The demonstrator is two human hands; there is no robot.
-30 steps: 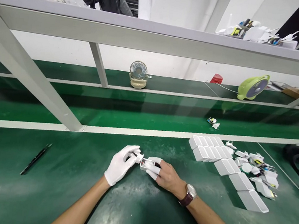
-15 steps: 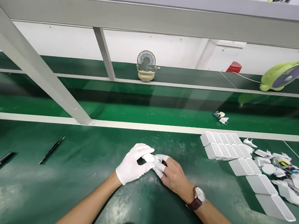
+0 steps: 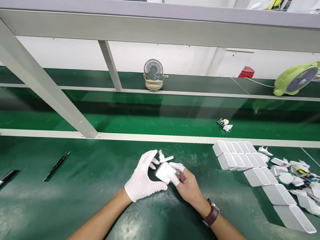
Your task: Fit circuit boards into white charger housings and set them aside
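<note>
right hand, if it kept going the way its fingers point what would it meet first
The right hand points left at the white adapter it holds; right behind that, probably, the gloved left hand.

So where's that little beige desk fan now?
In the head view, the beige desk fan stands near the middle on the far green ledge, right of the slanted grey strut and left of the lime-green fan.
</note>
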